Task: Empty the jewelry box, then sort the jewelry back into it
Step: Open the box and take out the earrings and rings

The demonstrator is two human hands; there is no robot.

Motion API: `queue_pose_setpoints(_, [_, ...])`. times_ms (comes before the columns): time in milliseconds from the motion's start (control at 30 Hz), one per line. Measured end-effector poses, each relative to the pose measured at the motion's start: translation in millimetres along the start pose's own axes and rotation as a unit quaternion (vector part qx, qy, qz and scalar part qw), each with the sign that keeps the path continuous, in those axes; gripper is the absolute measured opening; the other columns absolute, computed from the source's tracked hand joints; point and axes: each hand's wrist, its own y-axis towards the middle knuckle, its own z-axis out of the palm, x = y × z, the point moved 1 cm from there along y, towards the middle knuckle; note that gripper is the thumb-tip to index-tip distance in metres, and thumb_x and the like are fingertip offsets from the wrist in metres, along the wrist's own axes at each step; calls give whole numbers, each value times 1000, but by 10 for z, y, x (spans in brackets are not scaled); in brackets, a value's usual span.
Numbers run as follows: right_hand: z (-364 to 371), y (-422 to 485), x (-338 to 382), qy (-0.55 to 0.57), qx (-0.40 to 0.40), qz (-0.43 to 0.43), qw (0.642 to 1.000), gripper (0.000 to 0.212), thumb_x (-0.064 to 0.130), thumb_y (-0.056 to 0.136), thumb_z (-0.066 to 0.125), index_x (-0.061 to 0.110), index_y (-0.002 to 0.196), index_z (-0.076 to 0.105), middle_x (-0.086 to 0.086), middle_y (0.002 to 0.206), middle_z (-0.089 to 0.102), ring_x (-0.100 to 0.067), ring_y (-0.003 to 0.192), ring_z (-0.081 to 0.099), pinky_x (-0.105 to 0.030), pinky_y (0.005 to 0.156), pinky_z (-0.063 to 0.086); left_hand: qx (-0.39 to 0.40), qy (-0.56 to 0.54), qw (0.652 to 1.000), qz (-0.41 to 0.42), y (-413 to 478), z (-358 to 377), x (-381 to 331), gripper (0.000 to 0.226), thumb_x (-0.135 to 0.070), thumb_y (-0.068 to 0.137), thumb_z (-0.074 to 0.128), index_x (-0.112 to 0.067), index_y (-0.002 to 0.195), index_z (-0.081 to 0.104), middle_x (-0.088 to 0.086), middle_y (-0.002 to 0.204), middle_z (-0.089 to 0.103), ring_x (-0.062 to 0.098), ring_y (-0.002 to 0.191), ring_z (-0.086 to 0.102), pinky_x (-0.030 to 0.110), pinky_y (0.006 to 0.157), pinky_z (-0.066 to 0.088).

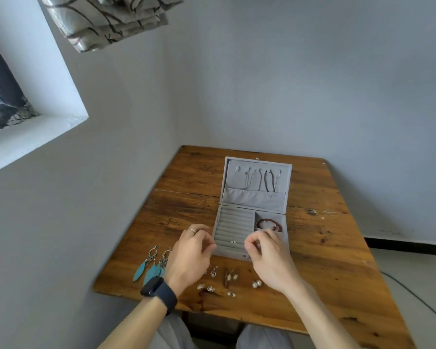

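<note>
Grey jewelry box [233,222] on wooden table [186,197]

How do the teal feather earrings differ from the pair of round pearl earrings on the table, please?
The teal feather earrings are long, dangling and blue-green; the round pearl earrings are small, compact and whitish. The teal feather earrings lie left of the left hand, near the table's edge; the round pearl earrings lie further right, in front of the jewelry box. Both are pairs lying on the wooden table, outside that box.
</note>
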Motion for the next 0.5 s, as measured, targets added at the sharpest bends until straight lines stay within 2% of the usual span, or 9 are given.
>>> queue_pose_setpoints(100, [-14, -526, -136, 41, -28, 21, 999, 3, 32, 100, 53, 33, 100, 56, 21, 107, 49, 7, 108, 45, -8, 82, 39, -14, -11, 1000, 18, -308, 55, -52, 2, -37, 92, 65, -37, 93, 63, -23, 127, 51, -4, 115, 44, 20, 88, 44])
queue_pose_setpoints(300, [224, -1160, -366, 1, -20, 44, 999, 5, 26, 100, 54, 28, 99, 59, 19, 104, 47, 0, 102, 45, -6, 83, 36, 15, 25, 996, 90, -691, 319, -282, 10, -41, 91, 64, -34, 97, 68, -17, 132, 52, 3, 121, 44, 27, 99, 43])
queue_pose_setpoints(400, [315, -1196, -358, -13, -58, 48, 997, 5, 23, 98, 58, 24, 100, 63, 13, 105, 50, -4, 98, 46, -11, 81, 37, 28, 48, 993, 105, -748, 472, -375, 11, -42, 92, 62, -35, 97, 69, -13, 137, 50, 7, 127, 41, 32, 107, 35])
queue_pose_setpoints(500, [386, -1159, -314, -44, -80, 45, 995, 5, 22, 96, 62, 22, 98, 66, 8, 105, 55, -11, 95, 50, -25, 79, 44, 37, 74, 990, 110, -752, 576, -415, 10, -40, 92, 64, -35, 95, 71, -11, 141, 50, 10, 132, 38, 35, 110, 32])
